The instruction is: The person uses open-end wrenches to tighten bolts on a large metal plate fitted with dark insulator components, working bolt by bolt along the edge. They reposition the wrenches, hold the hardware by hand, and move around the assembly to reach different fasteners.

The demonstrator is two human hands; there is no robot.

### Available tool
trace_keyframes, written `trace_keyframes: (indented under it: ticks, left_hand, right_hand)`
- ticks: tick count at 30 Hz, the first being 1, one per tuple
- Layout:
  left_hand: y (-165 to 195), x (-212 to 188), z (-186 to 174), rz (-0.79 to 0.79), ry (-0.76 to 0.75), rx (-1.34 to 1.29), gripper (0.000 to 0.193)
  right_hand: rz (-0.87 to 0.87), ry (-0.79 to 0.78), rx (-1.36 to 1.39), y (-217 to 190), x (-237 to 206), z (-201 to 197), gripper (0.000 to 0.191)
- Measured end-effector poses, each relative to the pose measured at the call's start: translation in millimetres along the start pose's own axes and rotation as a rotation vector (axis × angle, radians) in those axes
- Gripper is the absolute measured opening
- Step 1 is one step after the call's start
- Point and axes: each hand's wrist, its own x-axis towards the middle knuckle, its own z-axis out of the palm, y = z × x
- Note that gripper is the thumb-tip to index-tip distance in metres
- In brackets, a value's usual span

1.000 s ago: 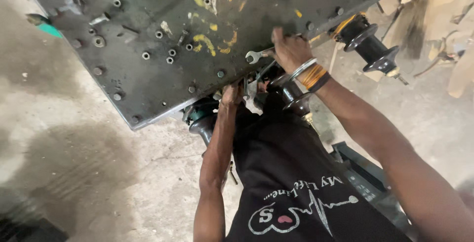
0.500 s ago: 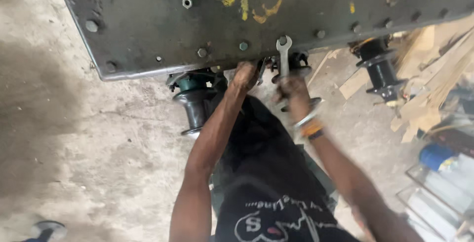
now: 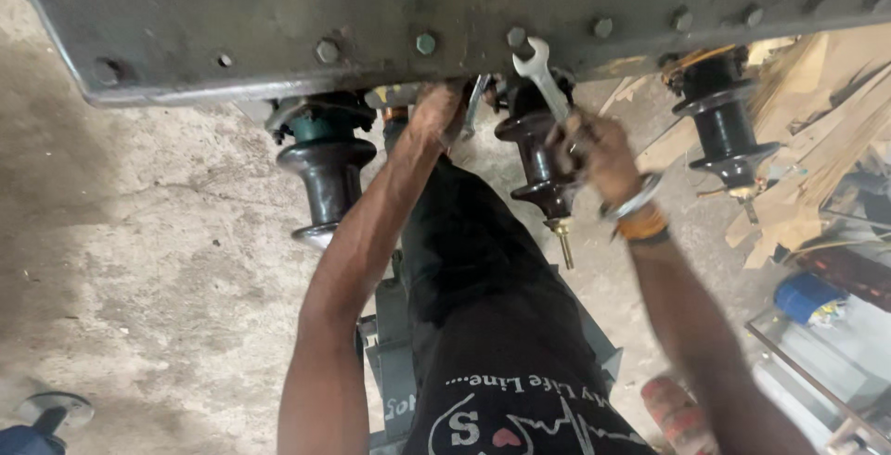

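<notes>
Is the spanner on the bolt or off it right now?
On, apparently: the spanner, held in the right hand, has its open end right against a bolt at the plate edge.

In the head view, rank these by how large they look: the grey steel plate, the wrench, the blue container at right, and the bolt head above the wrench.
1. Grey steel plate, by far the largest.
2. Wrench, held in the right hand.
3. Blue container, partly hidden, so this place is unsure.
4. Bolt head, smallest.

Left hand [image 3: 434, 112] raised at full arm's stretch, fingers curled and half hidden. Right hand [image 3: 594, 149] lifted beside it, fist closed in a grip, wrist bent back, bangles just below the grip.
</notes>
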Motion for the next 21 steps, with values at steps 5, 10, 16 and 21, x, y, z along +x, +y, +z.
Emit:
trace_keyframes:
  ticks: [5,10,16,21]
  left_hand:
    - [16,-15,18,0.108,-0.136,-0.004,0.02]
    - [16,-8,23,0.097,-0.102,-0.01,0.018]
    - [0,-14,-6,0.015,-0.067,-0.021,0.017]
    - [-8,-1,-7,0.002,-0.03,-0.072,0.016]
  right_hand:
    - [-0.001,-0.169,-0.104,19,55,-79,0.039]
    - [0.168,0.077,-0.03,3,56,-44,0.038]
    - [0.037,0.081,1.153,-16,14,183,0.032]
    - [0.061,0.04,0.903,-11,-19,131,0.03]
